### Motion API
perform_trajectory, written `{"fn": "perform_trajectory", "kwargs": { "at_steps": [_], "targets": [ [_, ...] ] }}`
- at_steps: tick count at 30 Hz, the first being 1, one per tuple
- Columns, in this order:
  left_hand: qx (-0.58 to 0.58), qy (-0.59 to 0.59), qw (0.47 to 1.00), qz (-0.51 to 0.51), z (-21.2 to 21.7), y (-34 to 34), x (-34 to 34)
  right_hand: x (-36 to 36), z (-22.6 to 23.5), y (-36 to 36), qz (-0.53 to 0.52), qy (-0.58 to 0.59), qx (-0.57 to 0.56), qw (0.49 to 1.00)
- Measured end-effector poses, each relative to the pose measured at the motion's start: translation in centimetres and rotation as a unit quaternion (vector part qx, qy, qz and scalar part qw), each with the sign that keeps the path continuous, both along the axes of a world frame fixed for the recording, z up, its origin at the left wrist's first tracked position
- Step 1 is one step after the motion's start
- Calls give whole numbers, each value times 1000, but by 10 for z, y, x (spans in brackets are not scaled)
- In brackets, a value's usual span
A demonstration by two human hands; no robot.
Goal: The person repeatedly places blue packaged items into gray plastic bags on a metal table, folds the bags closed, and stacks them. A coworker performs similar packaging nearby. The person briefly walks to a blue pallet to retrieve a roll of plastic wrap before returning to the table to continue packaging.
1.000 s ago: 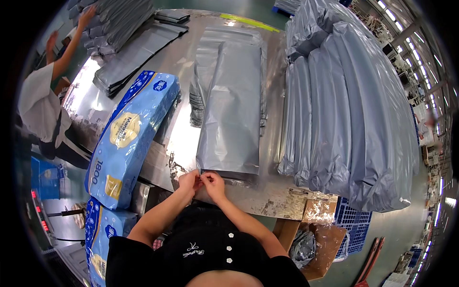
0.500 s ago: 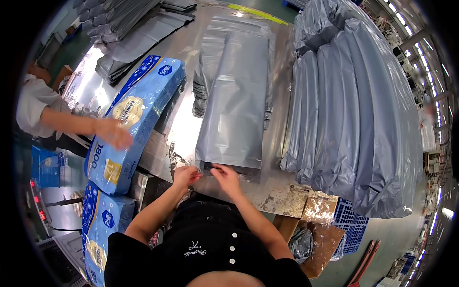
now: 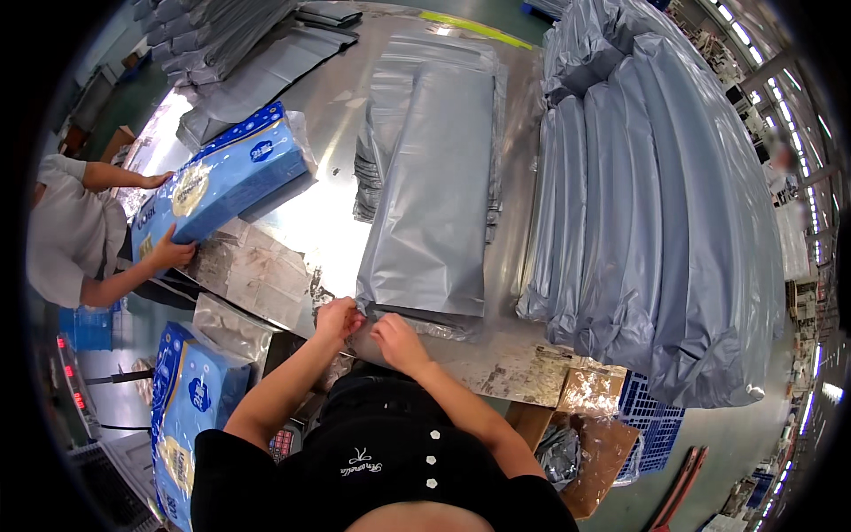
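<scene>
A long grey plastic mailing bag (image 3: 434,195) lies flat on a stack of similar grey bags (image 3: 381,115) on the metal table. At its near left corner, my left hand (image 3: 339,319) is closed in a pinch on the bag's edge. Just to the right, my right hand (image 3: 401,344) has its fingers drawn together beside the bag's near edge. Whether anything thin is between those fingers is hidden.
At the left a co-worker's hands (image 3: 168,250) hold a blue tissue pack (image 3: 226,173); another blue pack (image 3: 191,417) stands below. Filled grey bags (image 3: 638,213) line the right side. A cardboard box (image 3: 598,461) and blue crate (image 3: 651,421) sit beneath the table edge.
The co-worker has taken hold of the upper blue pack and pulled it left, turning it. My right hand has drawn slightly left and down from the bag's edge; my left hand stays at the corner.
</scene>
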State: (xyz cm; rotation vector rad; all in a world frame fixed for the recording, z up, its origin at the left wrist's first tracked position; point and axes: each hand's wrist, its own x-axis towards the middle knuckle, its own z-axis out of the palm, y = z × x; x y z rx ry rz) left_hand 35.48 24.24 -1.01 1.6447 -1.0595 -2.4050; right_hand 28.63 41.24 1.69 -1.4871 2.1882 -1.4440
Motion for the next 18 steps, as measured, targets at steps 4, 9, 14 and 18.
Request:
{"fn": "perform_trajectory", "kwargs": {
  "at_steps": [4, 9, 14, 18],
  "targets": [
    [-42, 42, 997, -44, 7, 5, 10, -14, 9, 7, -65, -23, -20, 997],
    [-96, 111, 987, -71, 3, 11, 32, -14, 11, -23, -11, -55, -33, 998],
    [-226, 143, 955, -129, 18, 14, 35, -7, -8, -40, -5, -48, 8, 999],
    [-302, 138, 938, -98, -6, 6, 37, -5, -12, -34, -61, -117, 5, 991]
  ]
}}
